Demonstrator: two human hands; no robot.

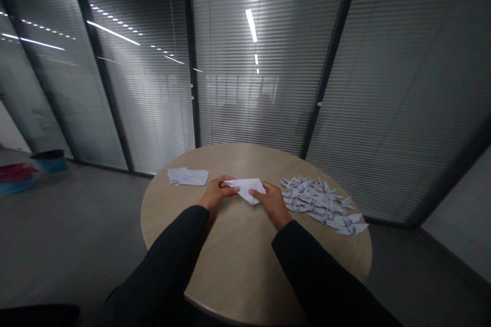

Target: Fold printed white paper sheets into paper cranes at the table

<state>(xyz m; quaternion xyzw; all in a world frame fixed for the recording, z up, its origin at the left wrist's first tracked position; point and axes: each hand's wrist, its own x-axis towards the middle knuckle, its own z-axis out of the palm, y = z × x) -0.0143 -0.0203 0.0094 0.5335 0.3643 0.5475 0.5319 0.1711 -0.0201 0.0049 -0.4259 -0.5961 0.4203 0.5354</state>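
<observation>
A white sheet of paper folded into a triangle (247, 187) lies on the round wooden table (233, 260) between my two hands. My left hand (217, 192) pinches its left corner with curled fingers. My right hand (270, 202) grips its right edge, thumb pressed on top. Both arms wear black sleeves.
A heap of several folded white paper cranes (320, 203) lies to the right of my hands. A small stack of flat white sheets (188, 176) rests at the table's far left. Glass walls with blinds stand behind; coloured bins (49, 160) sit on the floor far left.
</observation>
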